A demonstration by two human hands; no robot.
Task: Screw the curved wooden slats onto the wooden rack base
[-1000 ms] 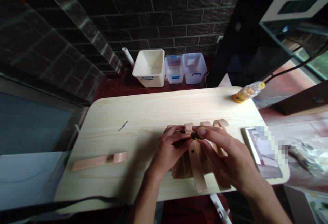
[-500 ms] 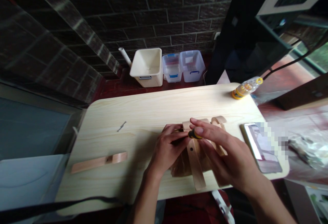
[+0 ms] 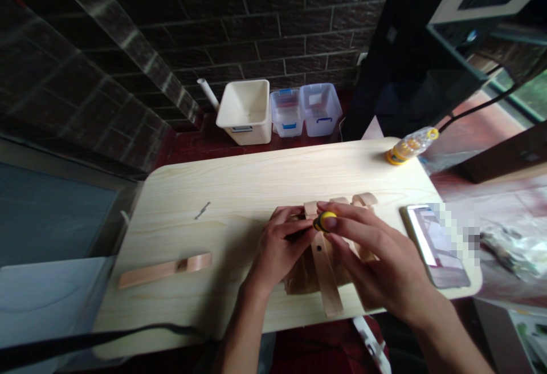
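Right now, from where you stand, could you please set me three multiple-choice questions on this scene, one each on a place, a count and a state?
1. Where does the plastic bottle lie on the pale wooden table?
A. Far right corner
B. Near left corner
C. On the phone

2. How many clear plastic bins stand by the brick wall?
A. One
B. Two
C. Four

3. What is the right hand's grip closed on?
A. The phone
B. The bottle
C. A yellow-and-black tool handle

1: A, it sits at that corner.
2: B, two stand beside the cream basket.
3: C, the fingers press on its yellow end.
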